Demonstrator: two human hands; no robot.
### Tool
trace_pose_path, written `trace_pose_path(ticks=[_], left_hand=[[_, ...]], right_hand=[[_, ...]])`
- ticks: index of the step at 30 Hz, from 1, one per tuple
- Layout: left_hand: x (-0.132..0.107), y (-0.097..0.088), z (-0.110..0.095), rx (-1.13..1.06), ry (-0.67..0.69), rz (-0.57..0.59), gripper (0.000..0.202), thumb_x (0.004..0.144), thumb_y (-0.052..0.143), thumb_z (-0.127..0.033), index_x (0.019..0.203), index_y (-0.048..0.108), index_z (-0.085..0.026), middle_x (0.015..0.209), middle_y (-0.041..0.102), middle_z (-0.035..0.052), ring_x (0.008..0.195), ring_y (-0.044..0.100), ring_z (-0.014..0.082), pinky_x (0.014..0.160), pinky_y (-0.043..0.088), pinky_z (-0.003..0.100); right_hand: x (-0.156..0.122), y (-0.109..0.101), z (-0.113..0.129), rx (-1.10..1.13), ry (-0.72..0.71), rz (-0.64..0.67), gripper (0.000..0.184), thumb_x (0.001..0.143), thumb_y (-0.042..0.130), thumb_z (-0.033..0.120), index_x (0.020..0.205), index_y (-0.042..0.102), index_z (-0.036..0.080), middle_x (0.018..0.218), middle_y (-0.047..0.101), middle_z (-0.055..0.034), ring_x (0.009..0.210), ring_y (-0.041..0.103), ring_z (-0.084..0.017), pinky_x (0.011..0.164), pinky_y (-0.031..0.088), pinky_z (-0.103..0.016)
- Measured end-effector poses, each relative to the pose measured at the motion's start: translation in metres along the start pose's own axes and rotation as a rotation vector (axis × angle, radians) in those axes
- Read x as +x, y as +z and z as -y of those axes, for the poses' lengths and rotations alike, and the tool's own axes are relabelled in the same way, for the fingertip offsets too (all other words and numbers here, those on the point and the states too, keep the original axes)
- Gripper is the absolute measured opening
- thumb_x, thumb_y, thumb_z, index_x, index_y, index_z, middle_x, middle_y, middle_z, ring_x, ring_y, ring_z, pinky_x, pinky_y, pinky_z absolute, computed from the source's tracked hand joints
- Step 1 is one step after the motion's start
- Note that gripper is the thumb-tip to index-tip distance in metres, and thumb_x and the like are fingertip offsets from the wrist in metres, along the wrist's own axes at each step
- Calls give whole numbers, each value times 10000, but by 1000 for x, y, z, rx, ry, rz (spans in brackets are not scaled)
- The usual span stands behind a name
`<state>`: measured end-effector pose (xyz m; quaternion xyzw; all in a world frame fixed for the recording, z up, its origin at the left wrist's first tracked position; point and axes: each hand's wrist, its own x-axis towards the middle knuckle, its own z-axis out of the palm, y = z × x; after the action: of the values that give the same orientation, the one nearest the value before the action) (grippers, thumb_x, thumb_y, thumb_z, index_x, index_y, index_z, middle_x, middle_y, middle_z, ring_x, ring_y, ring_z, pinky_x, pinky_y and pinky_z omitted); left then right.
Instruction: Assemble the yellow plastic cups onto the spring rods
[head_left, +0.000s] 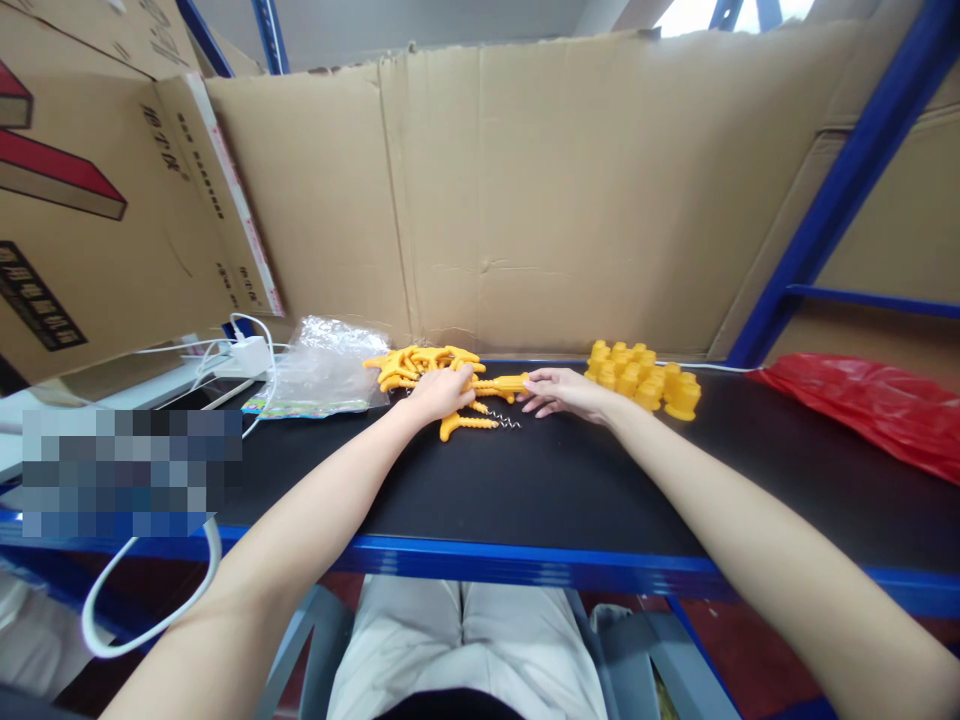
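My left hand [442, 392] rests closed over a yellow plastic corkscrew piece [501, 384] at the back of the black tabletop [525, 480]. My right hand [561, 390] touches the same piece at its right end, fingers pinched on it. A pile of yellow corkscrew handles [416, 364] lies just behind my left hand. One loose yellow corkscrew with a metal spiral [472, 424] lies in front of my left hand. A cluster of yellow plastic caps [643, 374] stands just right of my right hand.
A clear plastic bag [324, 370] lies left of the pile. A white charger with cables [244, 355] sits at the far left. A red plastic bag [870, 405] lies at the right. Cardboard sheets [540, 200] wall the back, blue shelf posts [840, 190] on the right.
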<state>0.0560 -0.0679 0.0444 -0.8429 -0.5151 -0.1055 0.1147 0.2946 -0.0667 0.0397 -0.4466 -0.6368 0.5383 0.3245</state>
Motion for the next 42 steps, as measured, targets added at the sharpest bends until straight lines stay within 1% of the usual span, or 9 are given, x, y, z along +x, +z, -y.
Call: trace_pose_path(ticks=[5, 9, 11, 18, 27, 36, 42], left_hand=[[0, 0, 0, 8, 1, 9, 332, 824, 397, -326, 1112, 474, -179, 885, 645, 90, 803, 624, 250, 687, 453, 335], [-1, -1, -2, 10, 6, 1, 356, 830, 402, -327, 1153, 455, -186, 920, 638, 96, 827, 621, 250, 701, 448, 334], [-1, -2, -2, 11, 8, 0, 358, 833, 402, -332, 1157, 451, -188, 924, 635, 99, 831, 620, 253, 703, 446, 338], [-1, 1, -1, 13, 21, -16, 345, 834, 397, -340, 1140, 455, -191, 918, 635, 102, 814, 620, 259, 673, 442, 335], [3, 0, 2, 12, 7, -9, 300, 834, 380, -356, 1076, 470, -204, 867, 640, 76, 781, 621, 250, 665, 445, 331], [3, -1, 3, 5, -2, -17, 309, 851, 359, -385, 1087, 464, -214, 865, 639, 69, 784, 621, 239, 686, 451, 333], [1, -1, 3, -10, 3, -12, 339, 864, 354, -413, 1123, 459, -221, 868, 639, 70, 799, 620, 237, 713, 453, 343]], right_hand=[[1, -1, -1, -5, -7, 1, 324, 762, 651, 343, 995, 561, 138, 927, 670, -114, 722, 656, -142, 567, 531, -205], [3, -1, -3, -22, 5, -19, 358, 761, 620, 444, 901, 588, 116, 852, 678, -131, 697, 658, -158, 552, 530, -213], [3, -1, -3, -22, 7, -23, 373, 760, 610, 469, 865, 591, 112, 835, 679, -134, 690, 660, -161, 551, 530, -217], [4, -1, -3, -12, 13, -11, 345, 765, 615, 447, 851, 588, 114, 827, 678, -122, 688, 660, -157, 548, 521, -209], [4, 0, 1, 39, 14, -46, 296, 769, 622, 410, 825, 563, 125, 778, 667, -102, 619, 642, -146, 553, 536, -250], [3, 0, 2, 60, 4, -50, 267, 790, 605, 387, 833, 558, 127, 768, 669, -92, 607, 635, -135, 588, 543, -264], [2, 2, 1, 62, -1, -51, 261, 786, 612, 382, 825, 557, 130, 747, 667, -84, 594, 630, -127, 582, 537, -250]])
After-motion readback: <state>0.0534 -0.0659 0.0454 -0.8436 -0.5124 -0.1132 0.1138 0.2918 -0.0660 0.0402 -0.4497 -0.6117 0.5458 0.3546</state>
